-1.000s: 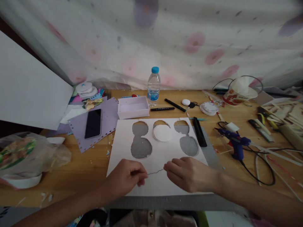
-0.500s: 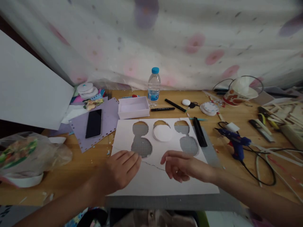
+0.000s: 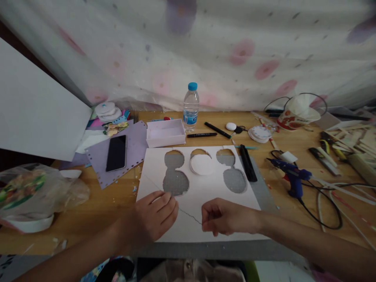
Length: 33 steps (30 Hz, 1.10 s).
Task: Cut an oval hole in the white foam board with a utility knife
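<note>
A white foam sheet (image 3: 202,196) with several figure-shaped cut-outs lies on a grey cutting mat (image 3: 261,196). A white round disc (image 3: 201,165) rests in the middle cut-out. My left hand (image 3: 152,219) lies on the sheet's near left part, its fingers pinching one end of a thin thread (image 3: 188,214). My right hand (image 3: 225,217) is closed on the other end, low over the sheet's near edge. The thread runs taut between both hands, slanting down to the right.
Behind the sheet stand a white box (image 3: 165,133), a water bottle (image 3: 190,105) and black markers (image 3: 217,130). A phone (image 3: 116,152) lies on purple card at left. A blue glue gun (image 3: 290,176) with its cable, a black knife (image 3: 247,168) and wooden sticks lie at right.
My right hand closed into a pinch and dropped toward the near edge. My left hand stayed on the sheet. The thread went from slack to taut and slanted.
</note>
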Motion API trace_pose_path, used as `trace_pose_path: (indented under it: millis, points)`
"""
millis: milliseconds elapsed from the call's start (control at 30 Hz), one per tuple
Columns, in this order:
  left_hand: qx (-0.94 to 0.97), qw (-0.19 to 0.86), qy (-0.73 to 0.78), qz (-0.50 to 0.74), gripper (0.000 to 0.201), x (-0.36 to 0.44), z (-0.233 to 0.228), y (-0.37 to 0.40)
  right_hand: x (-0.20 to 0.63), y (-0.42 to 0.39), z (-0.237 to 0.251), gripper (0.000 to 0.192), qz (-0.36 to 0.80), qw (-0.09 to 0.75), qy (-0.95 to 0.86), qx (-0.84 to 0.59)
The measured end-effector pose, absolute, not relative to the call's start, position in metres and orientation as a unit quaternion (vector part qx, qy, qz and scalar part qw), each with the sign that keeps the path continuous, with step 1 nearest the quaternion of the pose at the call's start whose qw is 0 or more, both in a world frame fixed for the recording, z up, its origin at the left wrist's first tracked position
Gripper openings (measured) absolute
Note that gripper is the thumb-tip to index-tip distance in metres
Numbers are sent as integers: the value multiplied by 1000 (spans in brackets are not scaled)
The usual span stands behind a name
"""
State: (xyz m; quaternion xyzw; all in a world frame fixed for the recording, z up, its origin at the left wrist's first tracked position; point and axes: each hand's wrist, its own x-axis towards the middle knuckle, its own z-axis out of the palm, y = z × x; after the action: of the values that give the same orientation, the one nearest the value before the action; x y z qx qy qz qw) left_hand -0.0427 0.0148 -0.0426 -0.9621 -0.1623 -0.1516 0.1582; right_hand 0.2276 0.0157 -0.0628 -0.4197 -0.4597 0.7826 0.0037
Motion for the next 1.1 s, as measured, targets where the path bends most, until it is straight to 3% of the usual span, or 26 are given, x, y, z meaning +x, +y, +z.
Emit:
trace_pose_path:
  millis: [133,200,300,367,433,500,567,633,700,767,933,1100]
  points:
    - [-958,45,-230,-166,23,-34,-50,8,228,11,-57,11,535,19,-727,-430]
    - [-926,-112,-327,-150,23,-29,-52,6,230,12,-52,10,329,23,-873,-358]
    - [-764,-449,-457,-77,17,-25,-48,11,235,18,-47,20,42,70,-973,-214]
    - [-614,-646,-454,-19,23,-24,-43,18,239,24,-47,26,-42,122,-980,-149]
    - [-536,-729,-426,6,28,-27,-39,24,242,29,-49,28,-38,161,-975,-147]
    - [-597,-664,-450,-23,24,-31,-37,26,245,33,-51,22,66,170,-956,-229]
    - [-743,-474,-466,-81,19,-37,-36,24,247,36,-52,21,272,157,-882,-352]
    - [-866,-243,-414,-142,24,-43,-38,21,247,38,-51,35,520,122,-728,-430]
    - [-925,-62,-327,-182,27,-46,-40,20,245,40,-52,45,724,77,-537,-427]
    - [-943,60,-262,-197,25,-48,-41,21,242,41,-55,43,840,47,-385,-380]
    - [-951,176,-184,-175,23,-48,-37,22,234,39,-63,32,916,33,-276,-291]
    - [-952,174,-196,-159,23,-47,-34,17,230,33,-63,32,842,44,-400,-359]
